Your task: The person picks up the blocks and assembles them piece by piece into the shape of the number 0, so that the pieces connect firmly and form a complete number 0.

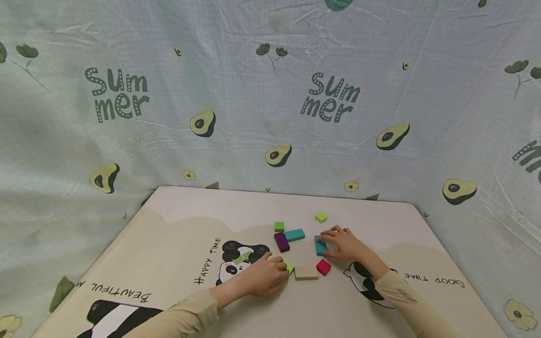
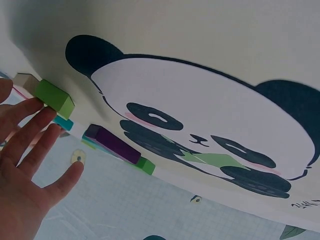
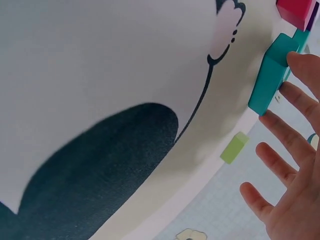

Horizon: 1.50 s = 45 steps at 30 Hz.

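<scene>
In the head view my left hand (image 1: 265, 276) reaches in from the left. Its fingertips touch a lime-green block (image 1: 289, 268), partly covered by the hand; the left wrist view shows the fingers fairly straight against this green block (image 2: 54, 97). Further right, my right hand (image 1: 345, 245) pinches a teal rectangular block (image 1: 320, 246) lying on the table, thumb near one end and fingers toward the other. That teal block (image 3: 270, 75) shows large in the right wrist view. A plain wooden block (image 1: 306, 273) adjoins the green one, with a red block (image 1: 323, 267) on its right.
Beyond the hands lie a purple block (image 1: 282, 242), a second teal block (image 1: 294, 235), a small green block (image 1: 279, 226) and another lime-green block (image 1: 321, 217). The table (image 1: 177, 220) bears panda prints. A patterned cloth (image 1: 236, 94) hangs behind and beside it.
</scene>
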Each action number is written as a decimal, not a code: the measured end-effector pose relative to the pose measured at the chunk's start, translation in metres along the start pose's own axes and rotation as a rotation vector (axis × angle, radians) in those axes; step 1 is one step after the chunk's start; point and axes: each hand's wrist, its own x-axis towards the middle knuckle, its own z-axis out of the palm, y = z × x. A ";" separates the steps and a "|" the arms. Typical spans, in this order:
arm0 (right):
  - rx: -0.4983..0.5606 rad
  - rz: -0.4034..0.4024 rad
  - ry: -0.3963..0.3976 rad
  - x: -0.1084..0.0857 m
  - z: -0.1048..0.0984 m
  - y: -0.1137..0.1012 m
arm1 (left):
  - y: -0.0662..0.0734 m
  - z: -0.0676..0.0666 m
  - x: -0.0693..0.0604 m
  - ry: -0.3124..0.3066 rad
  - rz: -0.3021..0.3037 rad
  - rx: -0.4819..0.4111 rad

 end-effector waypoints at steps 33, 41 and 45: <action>-0.008 -0.043 0.039 -0.016 -0.001 0.000 | -0.002 -0.002 0.001 -0.025 0.004 -0.004; -0.010 -0.050 0.046 -0.018 0.001 0.001 | -0.001 -0.001 0.000 -0.003 0.009 0.000; -0.014 -0.046 0.048 -0.019 0.001 0.000 | -0.001 0.000 0.000 0.019 0.015 0.007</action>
